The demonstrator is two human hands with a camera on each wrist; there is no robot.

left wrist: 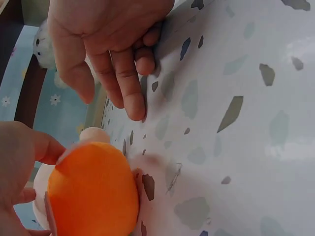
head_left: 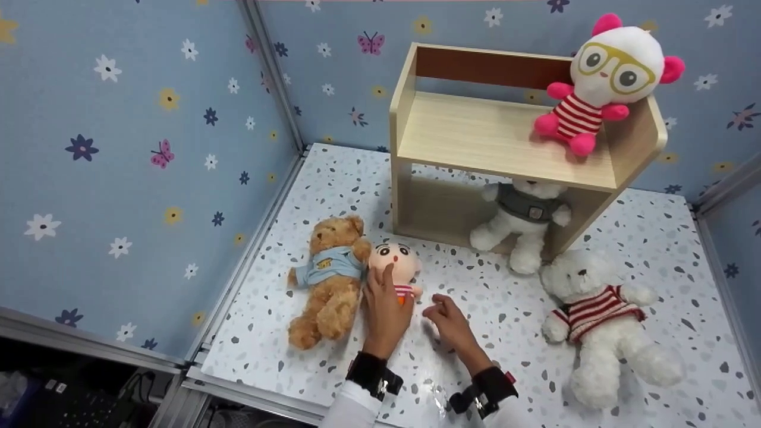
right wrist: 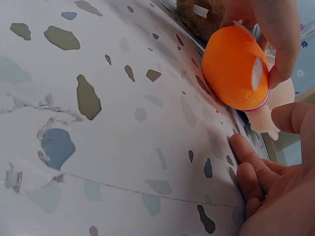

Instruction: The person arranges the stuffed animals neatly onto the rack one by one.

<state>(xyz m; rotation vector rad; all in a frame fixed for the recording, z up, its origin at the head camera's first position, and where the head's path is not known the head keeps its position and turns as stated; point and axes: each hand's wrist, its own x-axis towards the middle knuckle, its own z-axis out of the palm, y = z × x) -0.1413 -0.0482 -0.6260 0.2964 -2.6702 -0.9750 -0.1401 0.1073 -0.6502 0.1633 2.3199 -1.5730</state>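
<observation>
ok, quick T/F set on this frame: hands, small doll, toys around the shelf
1. The left hand holds the small doll. True.
2. The right hand grips the brown bear. False: it holds nothing, fingertips on the speckled table.
3. The pink-eared plush sits on top of the wooden shelf. True.
4. The shelf's lower compartment is empty. False: a white bear in a grey top sits there.
5. The white bear in a striped top lies on the table. True.
</observation>
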